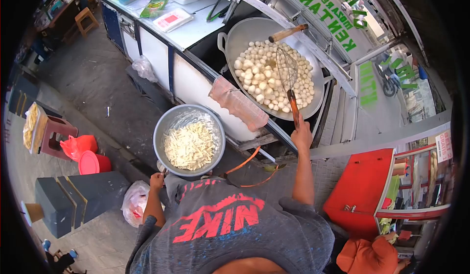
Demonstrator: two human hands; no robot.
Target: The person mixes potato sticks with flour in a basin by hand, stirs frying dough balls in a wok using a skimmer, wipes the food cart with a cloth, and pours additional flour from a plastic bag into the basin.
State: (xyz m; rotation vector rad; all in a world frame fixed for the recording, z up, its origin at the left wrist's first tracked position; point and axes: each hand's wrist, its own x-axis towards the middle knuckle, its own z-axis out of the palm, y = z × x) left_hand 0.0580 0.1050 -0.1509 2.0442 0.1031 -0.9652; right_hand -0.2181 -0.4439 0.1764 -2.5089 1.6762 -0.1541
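Observation:
My right hand (301, 136) is closed around the wooden handle of a wire skimmer (288, 71), whose mesh end rests among many pale round balls (254, 73) in oil. They fill much of a large metal wok (249, 28) set into the cart. Low at my left side, my left hand (156, 181) is curled, and I cannot make out what, if anything, is in it. Just beyond it stands a grey basin (157, 139) of pale, flour-dusted strips (190, 145). Another wooden handle (289, 32) lies over the wok's far side.
A pinkish cloth (237, 102) hangs on the cart's front edge. The white countertop (196, 29) bears packets and white containers. Slanted metal bars and lettered glass (338, 9) border the wok. An orange hose (245, 164) runs below. At lower right, a person in orange (367, 257) is near a red cabinet (360, 190).

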